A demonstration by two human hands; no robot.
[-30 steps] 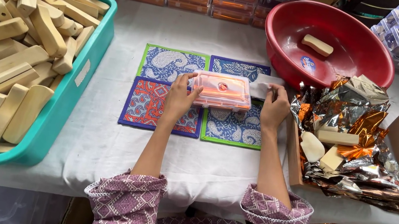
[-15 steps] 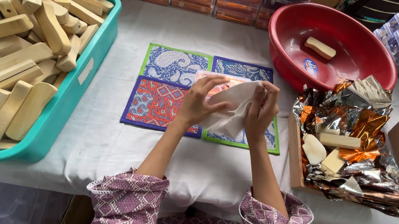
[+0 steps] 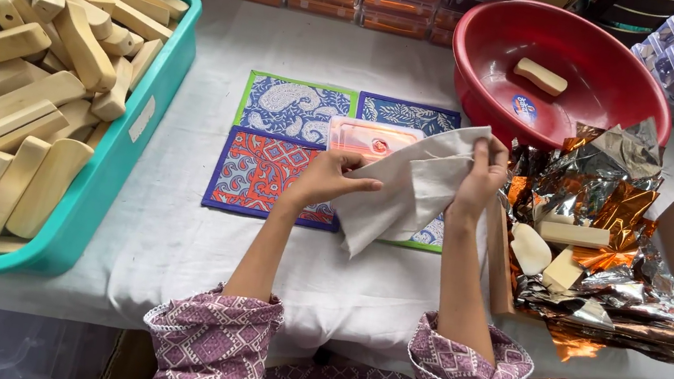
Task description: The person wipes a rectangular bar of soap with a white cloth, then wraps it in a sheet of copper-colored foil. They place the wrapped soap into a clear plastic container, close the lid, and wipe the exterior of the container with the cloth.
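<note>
From the head camera, you have a pale grey cloth lifted off the table, above the patterned mats that lie at the middle of the white-covered table. Your right hand is closed on the cloth's upper edge, pinching it between thumb and fingers. Your left hand grips the lower left side, fingers curled around the fabric. The cloth hangs in loose folds between both hands, its bottom corner drooping toward the near edge of the mats.

Just behind the cloth, a clear lidded plastic box with an orange tint sits on the mats, partly hidden by the fabric. Judging from this, keep the cloth taut between both hands so the folds open out, and hold it clear of the box so nothing is knocked.

Toward the right edge lies crumpled foil wrapping with pale soap-like bars; the red basin stands at the far right. A teal tray of pale bars fills the left edge.
</note>
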